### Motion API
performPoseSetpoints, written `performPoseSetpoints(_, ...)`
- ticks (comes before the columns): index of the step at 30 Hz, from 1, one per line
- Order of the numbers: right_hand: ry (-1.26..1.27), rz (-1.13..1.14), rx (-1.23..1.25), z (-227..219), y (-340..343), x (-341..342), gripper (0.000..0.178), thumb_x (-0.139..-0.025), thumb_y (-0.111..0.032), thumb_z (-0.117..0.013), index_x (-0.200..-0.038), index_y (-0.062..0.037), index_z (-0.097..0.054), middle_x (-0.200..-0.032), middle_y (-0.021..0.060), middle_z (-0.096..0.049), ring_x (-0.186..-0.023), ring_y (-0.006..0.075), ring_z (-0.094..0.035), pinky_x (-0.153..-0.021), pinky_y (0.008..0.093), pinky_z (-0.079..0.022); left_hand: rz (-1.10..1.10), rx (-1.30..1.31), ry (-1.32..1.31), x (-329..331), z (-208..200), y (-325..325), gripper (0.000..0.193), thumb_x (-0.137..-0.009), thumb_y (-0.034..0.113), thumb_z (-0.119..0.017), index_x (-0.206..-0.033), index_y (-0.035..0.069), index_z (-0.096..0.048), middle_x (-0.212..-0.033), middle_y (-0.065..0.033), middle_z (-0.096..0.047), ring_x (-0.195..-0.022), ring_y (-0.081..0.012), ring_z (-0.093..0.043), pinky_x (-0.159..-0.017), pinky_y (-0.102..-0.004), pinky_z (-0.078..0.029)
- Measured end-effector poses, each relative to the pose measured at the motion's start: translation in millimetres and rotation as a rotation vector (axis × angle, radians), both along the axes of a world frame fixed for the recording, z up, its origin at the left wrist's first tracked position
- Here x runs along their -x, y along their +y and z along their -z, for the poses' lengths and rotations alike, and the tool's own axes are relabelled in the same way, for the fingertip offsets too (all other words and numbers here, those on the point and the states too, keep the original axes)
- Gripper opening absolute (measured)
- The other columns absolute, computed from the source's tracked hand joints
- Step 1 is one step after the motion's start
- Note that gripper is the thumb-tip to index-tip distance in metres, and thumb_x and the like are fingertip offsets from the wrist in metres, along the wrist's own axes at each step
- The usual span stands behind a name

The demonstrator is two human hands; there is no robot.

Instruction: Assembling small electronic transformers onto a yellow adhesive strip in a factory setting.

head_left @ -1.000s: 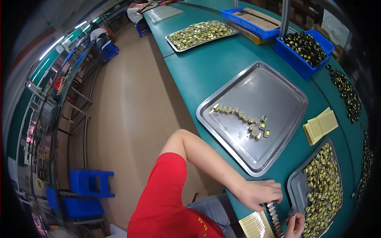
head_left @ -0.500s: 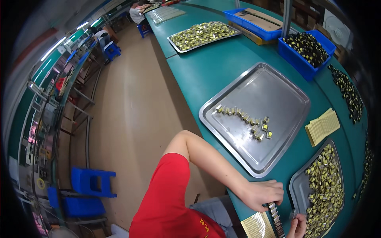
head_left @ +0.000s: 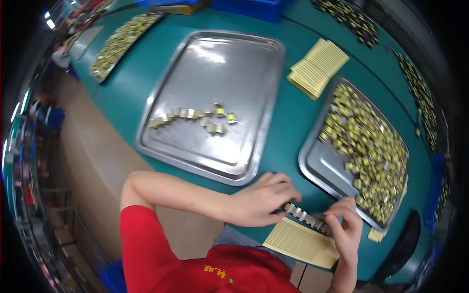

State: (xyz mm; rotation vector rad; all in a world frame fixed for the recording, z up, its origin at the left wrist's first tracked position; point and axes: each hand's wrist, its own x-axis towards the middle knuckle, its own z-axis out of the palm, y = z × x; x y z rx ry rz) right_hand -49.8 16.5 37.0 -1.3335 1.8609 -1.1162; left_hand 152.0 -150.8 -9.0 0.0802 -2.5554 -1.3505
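Observation:
A dark, narrow strip (head_left: 305, 216) carrying a row of small silvery metal parts lies at an angle at the near table edge. My left hand (head_left: 264, 200) is closed on its left end, fingers curled over it. At the strip's right end, my right hand (head_left: 346, 225) has thumb and fingers bent together; what they pinch is too blurred to make out. Under the strip is a yellow printed sheet (head_left: 298, 242). Just beyond my right hand, a metal tray (head_left: 317, 163) holds a heap of small yellow-and-silver parts (head_left: 369, 151).
A large metal tray (head_left: 220, 73) at centre left has a loose line of similar parts (head_left: 190, 114). Folded yellow papers (head_left: 318, 67) lie beyond. Another filled tray (head_left: 122, 46) stands far left, blue bins (head_left: 249, 7) at the back, dark-and-yellow parts (head_left: 349, 22) at the far right.
The view has swung right and come nearer, so trays and hands appear further left. My right hand has come more fully into view at the strip's end; my left hand stays on the strip.

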Motion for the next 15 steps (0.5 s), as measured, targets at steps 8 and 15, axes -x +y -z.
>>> performPoseSetpoints(8,0.066,-0.03,-0.105,-3,-8,-1,0.015,-0.079,-0.007,-0.073,-0.093,-0.0062,-0.076,-0.08,0.0013,-0.065,-0.085,0.0196,-0.049,-0.084,0.0319,-0.038,-0.056,0.041,-0.055,0,-3,-2,0.04,-0.078,0.01,-0.076,-0.115,0.008,-0.061,-0.109,-0.0035,-0.063,-0.113,-0.0252,-0.053,-0.09,-0.0396,-0.039)
performPoseSetpoints(15,0.129,-0.095,-0.132,-3,-13,-6,0.013,-0.078,-0.013,-0.076,-0.09,-0.0084,-0.078,-0.076,-0.0017,-0.064,-0.083,0.0184,-0.046,-0.084,0.0322,-0.034,-0.091,0.009,-0.088,-3,-9,-1,0.042,-0.074,0.006,-0.078,-0.114,0.008,-0.063,-0.11,-0.0022,-0.065,-0.114,-0.0232,-0.055,-0.091,-0.0374,-0.039)
